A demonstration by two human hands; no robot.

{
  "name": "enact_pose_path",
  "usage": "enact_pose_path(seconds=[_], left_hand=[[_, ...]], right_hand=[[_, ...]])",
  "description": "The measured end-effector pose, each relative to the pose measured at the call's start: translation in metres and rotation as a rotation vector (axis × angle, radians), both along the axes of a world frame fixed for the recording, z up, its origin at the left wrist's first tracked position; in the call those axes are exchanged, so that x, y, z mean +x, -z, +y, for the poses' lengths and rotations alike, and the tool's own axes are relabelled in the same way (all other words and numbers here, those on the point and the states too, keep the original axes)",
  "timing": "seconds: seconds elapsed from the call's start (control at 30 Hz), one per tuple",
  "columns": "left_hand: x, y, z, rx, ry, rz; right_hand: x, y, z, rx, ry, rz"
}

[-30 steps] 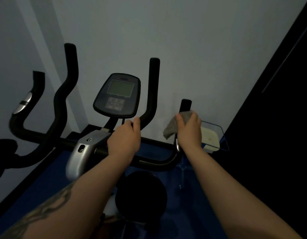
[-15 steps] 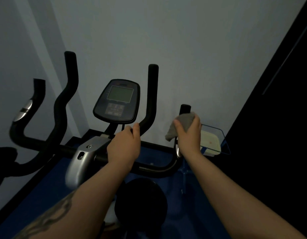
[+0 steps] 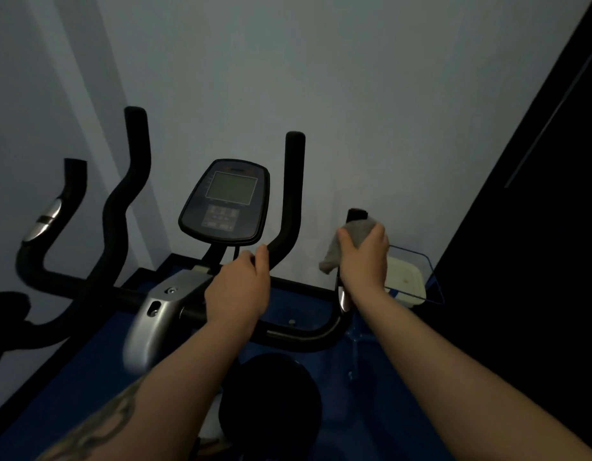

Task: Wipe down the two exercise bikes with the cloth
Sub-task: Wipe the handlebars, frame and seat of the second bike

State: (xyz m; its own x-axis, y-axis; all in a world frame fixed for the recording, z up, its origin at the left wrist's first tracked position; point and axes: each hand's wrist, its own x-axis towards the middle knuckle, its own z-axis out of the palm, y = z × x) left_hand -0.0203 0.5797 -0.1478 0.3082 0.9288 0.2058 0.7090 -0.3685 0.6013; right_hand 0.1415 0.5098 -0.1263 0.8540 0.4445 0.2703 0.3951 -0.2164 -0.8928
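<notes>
The right hand (image 3: 364,257) grips the grey cloth (image 3: 349,242), wrapped around the short upright grip (image 3: 354,215) at the right end of the handlebar (image 3: 298,334) of the exercise bike (image 3: 161,314). Only the black tip of this grip shows above the cloth, and 1 corner of the cloth hangs down to the left of the hand. The left hand (image 3: 238,287) is curled around the handlebar just below the console (image 3: 226,201), near the base of the tall right post (image 3: 293,191); it seems to steady the bike.

I judge that the task is at an early or middle stage: the wiping is now on 1 grip of this bike. The pictures cannot show which parts are already clean. The console, the tall posts, the left grips and the dark saddle (image 3: 271,394) probably remain. The 2nd bike is not in view, so its state cannot be told.
</notes>
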Motion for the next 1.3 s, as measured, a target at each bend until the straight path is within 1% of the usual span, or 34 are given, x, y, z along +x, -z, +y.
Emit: enact_pose_path(seconds=[0.07, 0.17, 0.27, 0.37, 0.47, 0.53, 0.63, 0.77, 0.87, 0.97, 1.1, 1.17, 1.3], left_hand=[[0.000, 0.000, -0.001, -0.009, -0.007, -0.014], [-0.001, -0.002, -0.001, -0.015, -0.002, -0.024], [-0.001, -0.002, -0.001, -0.011, 0.006, -0.029], [-0.002, -0.003, -0.001, -0.019, 0.001, -0.049], [-0.001, -0.003, -0.003, -0.023, 0.003, -0.057], [-0.002, -0.003, -0.003, -0.024, 0.010, -0.066], [-0.003, -0.003, -0.003, -0.037, 0.010, -0.067], [-0.001, -0.004, -0.003, -0.034, 0.014, -0.047], [-0.001, -0.004, -0.003, -0.045, 0.015, -0.051], [-0.001, -0.004, -0.002, -0.051, 0.011, -0.054], [-0.002, -0.004, -0.002, -0.013, 0.036, -0.004], [-0.003, -0.004, -0.001, -0.006, 0.044, -0.006], [-0.003, -0.003, -0.002, 0.001, 0.030, 0.001]], right_hand=[[0.010, -0.013, 0.007, -0.023, -0.033, -0.028], [0.013, -0.021, 0.012, 0.017, -0.047, -0.074], [0.004, -0.002, 0.004, 0.043, -0.038, 0.024], [0.005, 0.006, -0.004, -0.051, -0.072, 0.088], [0.017, -0.012, 0.001, -0.089, -0.118, 0.018], [0.019, -0.025, 0.007, -0.060, -0.106, -0.019], [0.010, -0.016, 0.007, -0.012, -0.058, 0.022], [0.001, 0.006, -0.006, -0.081, -0.036, 0.022], [0.010, -0.010, 0.003, -0.079, -0.048, -0.023], [0.010, -0.019, 0.012, -0.024, 0.013, -0.083], [-0.001, 0.000, 0.000, -0.055, 0.012, -0.032], [-0.006, 0.012, -0.013, -0.036, -0.018, 0.001], [0.007, -0.007, -0.004, -0.036, -0.056, -0.004]])
